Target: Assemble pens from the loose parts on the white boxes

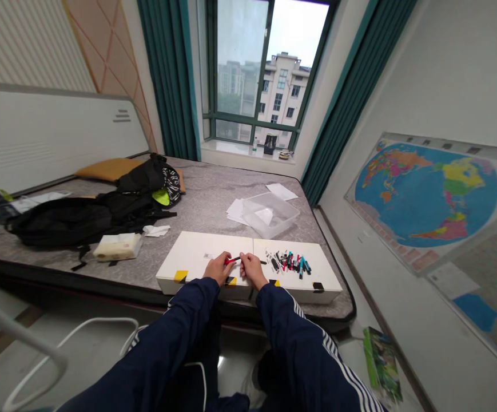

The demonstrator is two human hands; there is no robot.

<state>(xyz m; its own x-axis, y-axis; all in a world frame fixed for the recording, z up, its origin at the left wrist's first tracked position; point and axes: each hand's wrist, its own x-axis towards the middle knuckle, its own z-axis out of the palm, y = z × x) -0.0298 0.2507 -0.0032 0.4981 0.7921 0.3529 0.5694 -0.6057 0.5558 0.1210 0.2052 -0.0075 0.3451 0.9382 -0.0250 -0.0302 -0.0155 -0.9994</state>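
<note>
left hand point(219, 269): closed, gripping red-and-black slim plastic marker pen point(231, 261) | right hand point(252, 270): closed on same pen | loose multicoloured marker pile point(289, 262): 3 o'clock, on white folding board point(207, 249)

Middle of the red pen point(231, 261) hidden behind the person's fingers point(243, 260)

The head-worn camera looks forward and down from above the person's forearms point(179, 337), close over the left hand point(219, 269) and right hand point(252, 270), facing the bed point(205, 197) and the window point(252, 74) beyond.
</note>
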